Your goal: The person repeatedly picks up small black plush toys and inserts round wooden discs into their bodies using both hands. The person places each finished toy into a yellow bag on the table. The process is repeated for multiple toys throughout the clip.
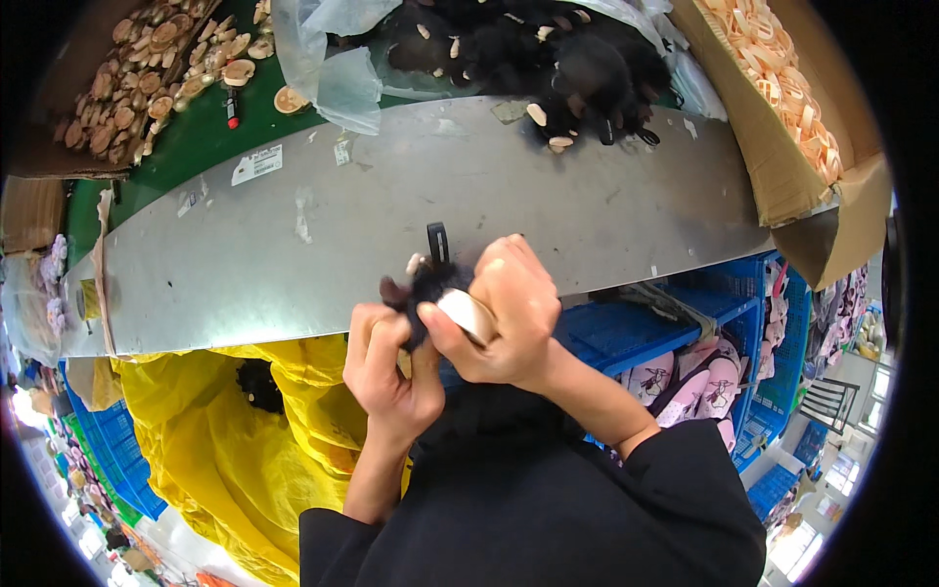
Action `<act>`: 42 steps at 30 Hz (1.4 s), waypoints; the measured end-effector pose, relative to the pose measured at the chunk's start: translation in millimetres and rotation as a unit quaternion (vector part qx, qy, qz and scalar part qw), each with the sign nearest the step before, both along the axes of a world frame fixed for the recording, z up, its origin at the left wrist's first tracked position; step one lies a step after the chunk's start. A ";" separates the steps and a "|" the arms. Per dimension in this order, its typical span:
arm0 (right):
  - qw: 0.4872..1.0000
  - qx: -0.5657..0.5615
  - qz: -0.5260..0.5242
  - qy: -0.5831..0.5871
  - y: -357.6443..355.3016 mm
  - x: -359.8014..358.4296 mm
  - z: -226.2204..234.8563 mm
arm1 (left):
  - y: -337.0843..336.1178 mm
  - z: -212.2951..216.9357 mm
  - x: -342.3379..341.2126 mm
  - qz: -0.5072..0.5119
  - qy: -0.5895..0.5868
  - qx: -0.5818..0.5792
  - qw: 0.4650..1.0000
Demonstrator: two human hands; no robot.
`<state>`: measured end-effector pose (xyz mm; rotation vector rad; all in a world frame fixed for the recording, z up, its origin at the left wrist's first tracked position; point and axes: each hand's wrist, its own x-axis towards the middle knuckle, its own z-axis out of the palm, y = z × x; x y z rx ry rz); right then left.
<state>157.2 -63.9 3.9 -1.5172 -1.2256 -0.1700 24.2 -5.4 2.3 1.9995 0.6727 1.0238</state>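
In front of my chest, just over the near edge of the grey metal table (pixel 391 205), both hands are closed round one small piece of work. My left hand (pixel 391 367) pinches a fluffy black plush piece (pixel 430 286) from its left side. A black strap loop (pixel 437 243) sticks up from the plush, and small pale bits show at its top. My right hand (pixel 518 313) grips a smooth cream-white rounded piece (pixel 467 315), its thumb pressed on it against the plush. Fingers hide where the two pieces meet.
Several black plush pieces (pixel 587 73) heap in a clear plastic bag (pixel 342 83) at the back. Cardboard boxes hold peach loops (pixel 782 78) at right and cream rounded pieces (pixel 127 93) at left. A yellow bag (pixel 196 450) hangs lower left; blue crates (pixel 611 338) stand lower right.
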 end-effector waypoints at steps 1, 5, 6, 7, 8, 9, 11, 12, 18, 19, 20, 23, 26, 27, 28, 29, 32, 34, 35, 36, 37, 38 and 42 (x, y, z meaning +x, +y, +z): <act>0.999 -0.030 -0.019 0.011 5.2 -5.0 -4.1 | 2.3 -2.1 2.9 0.020 0.023 0.028 0.999; 0.963 0.082 0.061 0.249 21.5 -15.5 -16.1 | -2.7 -3.7 0.0 0.013 0.027 -0.007 1.000; 0.958 0.070 0.044 0.273 24.5 -25.3 -16.2 | -2.2 -6.8 0.4 0.009 0.021 -0.040 0.999; 0.962 0.043 0.064 0.262 24.0 -24.9 -15.9 | -0.8 -9.4 0.1 0.007 0.015 -0.072 0.997; 0.964 0.016 0.084 0.251 21.7 -22.8 -15.8 | -0.1 -13.5 -1.0 0.004 0.003 -0.080 0.997; 0.965 -0.011 0.103 0.239 20.6 -21.4 -16.0 | 0.5 -18.5 -2.1 0.001 -0.008 -0.088 0.996; 0.977 -0.020 0.096 0.191 21.3 -19.1 -19.7 | 0.7 -24.4 -1.6 -0.008 -0.031 -0.104 0.994; 0.979 -0.030 0.093 0.179 21.2 -18.0 -21.6 | -0.1 -25.9 -0.1 -0.014 -0.041 -0.112 0.993; 0.982 -0.091 0.053 0.159 27.6 -15.4 -13.7 | 0.2 -32.3 -2.5 -0.006 -0.044 -0.151 0.988; 0.982 -0.099 0.039 0.158 28.0 -16.0 -12.7 | 0.4 -34.8 -4.9 -0.009 -0.044 -0.153 0.987; 0.983 -0.101 0.027 0.152 29.6 -14.5 -13.7 | 1.0 -35.1 -5.8 -0.011 -0.045 -0.155 0.987; 0.981 -0.109 0.003 0.163 37.1 -7.9 -16.0 | 0.6 -20.0 -5.4 -0.004 -0.026 -0.152 0.988; 0.976 -0.125 -0.010 0.177 40.4 -2.7 -12.5 | 6.6 -18.1 -5.5 -0.012 -0.032 -0.098 0.995; 0.982 -0.102 -0.012 0.158 42.8 -5.7 -12.8 | 5.7 -16.9 -9.1 -0.005 -0.027 -0.110 0.994; 0.987 -0.078 -0.016 0.141 47.0 -9.6 -14.5 | 5.9 -19.2 -15.2 0.001 -0.023 -0.120 0.992; 0.991 -0.054 -0.018 0.123 51.1 -13.4 -16.3 | 8.7 -17.7 -20.8 0.024 -0.023 -0.113 0.993; 0.986 -0.065 0.038 0.146 58.0 -29.2 -15.3 | 20.1 2.1 -49.8 0.127 -0.028 -0.107 0.986; 0.985 -0.089 0.045 0.144 55.8 -29.3 -17.2 | 32.9 13.2 -94.4 0.232 -0.059 -0.108 0.965; 0.987 -0.097 0.038 0.124 50.4 -21.3 -20.1 | 40.9 12.4 -127.6 0.285 -0.082 -0.099 0.950; 0.985 -0.102 0.019 0.135 46.1 -16.3 -23.6 | 44.6 16.4 -158.8 0.391 -0.003 -0.045 0.919; 0.984 -0.109 -0.006 0.144 40.4 -9.4 -28.0 | 46.0 22.6 -179.8 0.484 0.075 0.007 0.872; 0.978 -0.117 -0.024 0.168 33.9 -4.1 -31.2 | 44.2 29.8 -191.3 0.507 0.055 0.056 0.859; 0.943 -0.131 -0.004 0.304 17.6 6.3 -43.3 | 24.3 69.8 -210.9 0.295 -0.070 0.145 0.942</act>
